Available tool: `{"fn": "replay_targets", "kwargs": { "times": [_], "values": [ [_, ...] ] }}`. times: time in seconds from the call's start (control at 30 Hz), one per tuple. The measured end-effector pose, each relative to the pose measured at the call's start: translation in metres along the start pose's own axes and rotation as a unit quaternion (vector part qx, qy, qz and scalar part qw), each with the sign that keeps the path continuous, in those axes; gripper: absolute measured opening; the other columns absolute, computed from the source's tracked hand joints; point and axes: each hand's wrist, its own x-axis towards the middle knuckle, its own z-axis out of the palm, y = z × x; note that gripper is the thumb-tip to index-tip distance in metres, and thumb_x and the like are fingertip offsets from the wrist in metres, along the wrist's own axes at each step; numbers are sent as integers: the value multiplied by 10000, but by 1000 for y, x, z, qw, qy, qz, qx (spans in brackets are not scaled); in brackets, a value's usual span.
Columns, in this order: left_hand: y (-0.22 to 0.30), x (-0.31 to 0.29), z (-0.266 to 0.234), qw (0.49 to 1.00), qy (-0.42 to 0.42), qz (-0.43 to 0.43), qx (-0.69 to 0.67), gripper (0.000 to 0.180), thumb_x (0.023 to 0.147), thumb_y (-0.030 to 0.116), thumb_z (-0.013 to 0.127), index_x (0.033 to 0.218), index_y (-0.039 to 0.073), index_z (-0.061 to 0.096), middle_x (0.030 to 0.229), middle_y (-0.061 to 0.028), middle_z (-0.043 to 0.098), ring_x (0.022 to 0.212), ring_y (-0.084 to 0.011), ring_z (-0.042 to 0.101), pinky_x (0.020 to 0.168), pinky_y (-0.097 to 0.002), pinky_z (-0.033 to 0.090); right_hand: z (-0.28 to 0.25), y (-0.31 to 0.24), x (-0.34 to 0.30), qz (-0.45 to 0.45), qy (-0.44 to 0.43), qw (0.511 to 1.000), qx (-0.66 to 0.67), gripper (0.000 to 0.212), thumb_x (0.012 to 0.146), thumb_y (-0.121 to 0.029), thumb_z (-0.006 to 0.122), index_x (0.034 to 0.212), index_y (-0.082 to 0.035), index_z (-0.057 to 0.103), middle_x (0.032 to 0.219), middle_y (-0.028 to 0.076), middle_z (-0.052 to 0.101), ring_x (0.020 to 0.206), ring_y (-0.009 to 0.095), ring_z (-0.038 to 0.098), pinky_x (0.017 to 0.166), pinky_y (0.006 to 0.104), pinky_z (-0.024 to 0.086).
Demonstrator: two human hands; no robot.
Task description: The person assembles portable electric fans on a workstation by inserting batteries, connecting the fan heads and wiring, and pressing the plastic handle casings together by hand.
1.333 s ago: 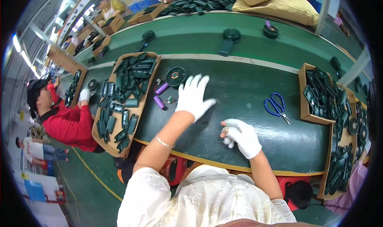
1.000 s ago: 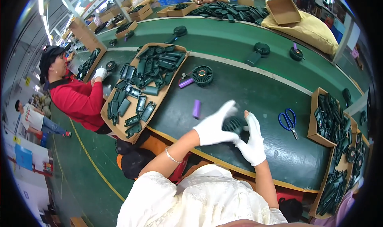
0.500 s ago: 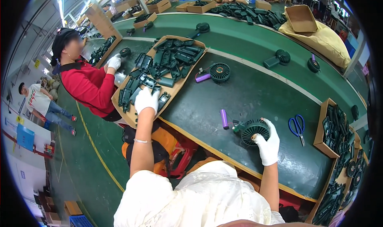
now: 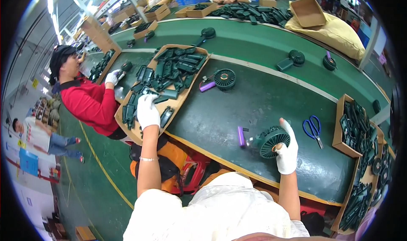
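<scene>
My left hand (image 4: 148, 112), in a white glove, reaches into a cardboard tray (image 4: 186, 97) of dark green plastic casing pieces (image 4: 167, 73). Its fingers are bent together among the pieces; whatever they hold is hidden. In my right hand (image 4: 287, 153), also gloved, is a round dark green fan head (image 4: 273, 142), gripped by its rim and face. The fan is tilted over the table, with small parts at its left side. Close beside it a purple battery cell (image 4: 241, 136) lies on the table.
Another fan head (image 4: 224, 79) with a purple cell (image 4: 207, 86) lies farther back. Blue-handled pliers (image 4: 313, 127) rest at right, near a cardboard box (image 4: 339, 133) of dark parts. Beyond runs a green conveyor (image 4: 250, 41) carrying fans. A co-worker in red (image 4: 89, 97) works at left.
The fan head in my right hand has tilted, its face turning more toward me. My left hand's fingers have shifted among the casing pieces. The view has swung slightly.
</scene>
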Motion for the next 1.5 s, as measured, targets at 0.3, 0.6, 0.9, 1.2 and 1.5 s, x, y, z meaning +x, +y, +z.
{"fn": "replay_targets", "kwargs": {
  "times": [0.3, 0.6, 0.9, 1.2, 1.5],
  "values": [
    [231, -40, 12, 807, -333, -6, -487, 686, 825, -56, 680, 1463, 29, 442, 1041, -103, 651, 968, -219, 631, 917, -326, 506, -10, -8, 1, 83, -95, 989, 79, 861, 770, -444, 794, 1442, 1, 491, 1090, 41, 645, 827, 78, 597, 738, 222, 478],
    [287, -48, 38, 613, -507, -199, -572, 404, 921, 64, 580, 1317, -20, 579, 950, -70, 686, 836, -121, 617, 792, -262, 512, -16, -7, 3, 85, 1, 996, -7, 527, 900, -359, 620, 1282, 2, 596, 1151, 66, 640, 1016, 122, 601, 899, 249, 464],
    [269, -44, 0, 569, -698, -97, -425, 252, 939, 87, 540, 1153, -26, 606, 847, -85, 682, 670, -121, 646, 615, -271, 552, -24, -19, 12, 30, 74, 994, -72, 419, 810, -112, 595, 1210, 3, 645, 1197, 98, 675, 1079, 171, 623, 940, 293, 481],
    [250, -45, -2, 557, -718, -64, -412, 279, 924, 107, 578, 1167, -27, 605, 835, -76, 686, 647, -109, 626, 619, -262, 527, -27, -22, 15, 71, -67, 990, -99, 444, 760, -143, 704, 1184, -18, 670, 1054, 103, 722, 926, 154, 683, 857, 294, 530],
    [256, -56, 5, 554, -741, -41, -377, 285, 922, 161, 613, 1123, -40, 623, 887, -83, 705, 723, -113, 648, 673, -273, 538, -21, -13, 15, 44, -88, 984, -145, 543, 769, -167, 725, 1277, -9, 619, 1154, 117, 688, 996, 158, 660, 899, 293, 511]
  ]
}}
